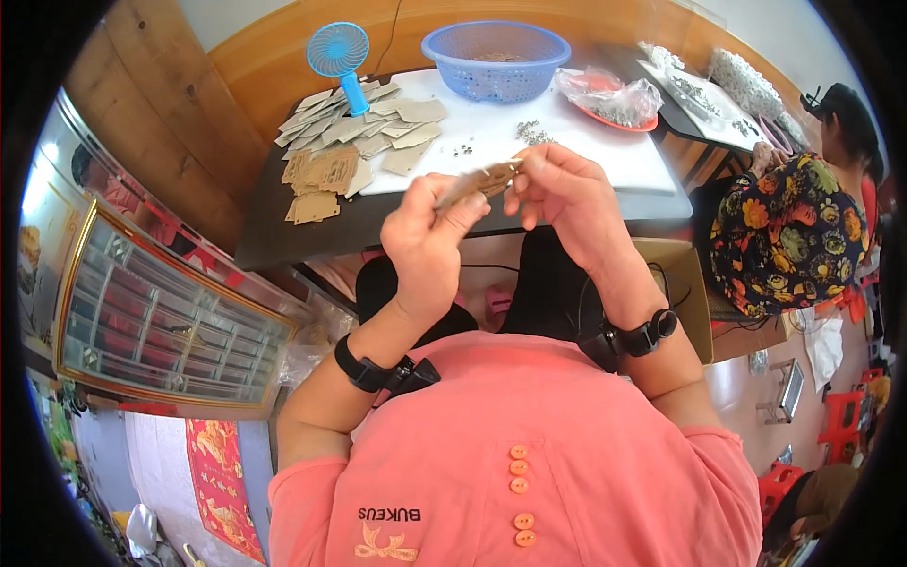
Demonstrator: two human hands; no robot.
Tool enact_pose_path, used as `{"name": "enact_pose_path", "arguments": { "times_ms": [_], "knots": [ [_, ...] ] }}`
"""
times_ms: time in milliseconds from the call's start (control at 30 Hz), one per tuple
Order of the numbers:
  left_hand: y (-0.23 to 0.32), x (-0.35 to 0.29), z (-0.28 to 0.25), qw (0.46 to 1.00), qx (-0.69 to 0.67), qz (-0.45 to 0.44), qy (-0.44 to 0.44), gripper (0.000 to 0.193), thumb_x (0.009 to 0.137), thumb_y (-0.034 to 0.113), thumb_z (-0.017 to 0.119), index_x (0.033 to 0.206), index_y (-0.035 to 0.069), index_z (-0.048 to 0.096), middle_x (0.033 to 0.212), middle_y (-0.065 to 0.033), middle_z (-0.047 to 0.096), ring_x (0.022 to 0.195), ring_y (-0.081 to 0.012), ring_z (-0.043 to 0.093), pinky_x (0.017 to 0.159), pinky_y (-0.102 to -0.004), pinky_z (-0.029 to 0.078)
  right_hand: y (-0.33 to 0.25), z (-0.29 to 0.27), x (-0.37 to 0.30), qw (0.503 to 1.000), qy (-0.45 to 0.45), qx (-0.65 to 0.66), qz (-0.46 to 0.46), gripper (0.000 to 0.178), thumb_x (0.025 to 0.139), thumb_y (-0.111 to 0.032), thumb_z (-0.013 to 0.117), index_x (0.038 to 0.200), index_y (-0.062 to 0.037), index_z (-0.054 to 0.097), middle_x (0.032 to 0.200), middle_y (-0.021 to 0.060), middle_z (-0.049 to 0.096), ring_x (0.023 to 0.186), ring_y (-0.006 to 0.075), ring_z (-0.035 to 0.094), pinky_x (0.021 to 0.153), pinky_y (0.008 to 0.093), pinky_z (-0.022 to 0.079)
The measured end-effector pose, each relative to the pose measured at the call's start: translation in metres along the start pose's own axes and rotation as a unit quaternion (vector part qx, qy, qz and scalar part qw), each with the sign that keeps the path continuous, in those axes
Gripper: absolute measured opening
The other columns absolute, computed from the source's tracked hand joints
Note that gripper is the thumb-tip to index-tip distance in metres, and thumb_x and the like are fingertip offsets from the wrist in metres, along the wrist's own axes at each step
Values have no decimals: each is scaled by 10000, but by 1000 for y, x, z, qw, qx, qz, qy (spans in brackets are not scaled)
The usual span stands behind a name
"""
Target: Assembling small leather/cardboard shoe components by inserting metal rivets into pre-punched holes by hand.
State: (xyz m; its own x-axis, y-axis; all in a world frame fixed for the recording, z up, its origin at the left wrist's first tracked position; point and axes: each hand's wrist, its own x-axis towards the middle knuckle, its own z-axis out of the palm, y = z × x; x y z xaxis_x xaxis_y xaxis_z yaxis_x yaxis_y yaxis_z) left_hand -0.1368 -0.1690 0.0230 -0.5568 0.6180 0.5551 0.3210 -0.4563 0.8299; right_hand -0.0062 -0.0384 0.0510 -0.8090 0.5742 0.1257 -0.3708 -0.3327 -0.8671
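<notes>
A small brown cardboard card [477, 181] is held up over the table's front edge, tilted and seen nearly edge-on. My left hand [427, 231] pinches its left end between thumb and fingers. The thumb and forefinger of my right hand [572, 194] close on its far right corner; whether they also grip a small metal part is hidden. Beyond my hands, a little heap of small silvery metal parts [535, 133] lies on the white table top [472, 125]. A few loose metal bits [462, 150] lie to its left.
Grey-brown cards [402, 132] pile up at the left, with printed brown cards [326, 170] nearer. A blue fan [338, 52] stands among them. Behind are a blue basket [496, 71] and a red tray [624, 123] with bagged parts. Another person [789, 227] sits at right.
</notes>
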Motion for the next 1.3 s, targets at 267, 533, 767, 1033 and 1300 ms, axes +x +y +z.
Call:
{"name": "enact_pose_path", "arguments": {
  "times_ms": [267,533,767,1033,1300],
  "knots": [
    [10,5,-10,970,-134,-205,-11,276,890,-2,677,1135,-64,566,979,-168,693,807,-221,690,711,-317,567,-5,-8,11,966,5,-257,-6,95,876,-106,694,884,-28,641,753,30,641,591,120,616,477,244,403],
    [-38,18,-10,931,300,190,-88,226,809,2,675,1033,38,674,1086,-94,650,969,-311,591,875,-399,476,19,-39,75,789,3,-608,93,201,758,-123,718,868,45,704,692,184,675,535,297,667,550,406,521],
    [-70,20,-12,902,375,133,-166,146,882,111,659,1009,45,688,1026,-76,666,970,-283,559,882,-380,447,27,-43,46,732,56,-671,-108,181,794,-157,667,896,-28,742,803,210,710,827,364,706,726,487,546],
    [-75,20,-12,886,404,150,-173,116,873,90,660,981,63,693,1057,-76,663,979,-280,558,897,-374,446,40,-30,-2,748,-194,-632,-54,222,818,-303,697,896,-99,733,772,122,709,788,330,695,717,457,526],
    [-50,14,-11,853,438,243,-147,162,845,51,697,1006,48,713,1109,-75,689,1063,-267,580,947,-373,463,164,-25,14,733,-309,-591,130,373,853,-373,717,950,-13,736,958,191,727,952,362,698,816,492,530]
  ]
}}
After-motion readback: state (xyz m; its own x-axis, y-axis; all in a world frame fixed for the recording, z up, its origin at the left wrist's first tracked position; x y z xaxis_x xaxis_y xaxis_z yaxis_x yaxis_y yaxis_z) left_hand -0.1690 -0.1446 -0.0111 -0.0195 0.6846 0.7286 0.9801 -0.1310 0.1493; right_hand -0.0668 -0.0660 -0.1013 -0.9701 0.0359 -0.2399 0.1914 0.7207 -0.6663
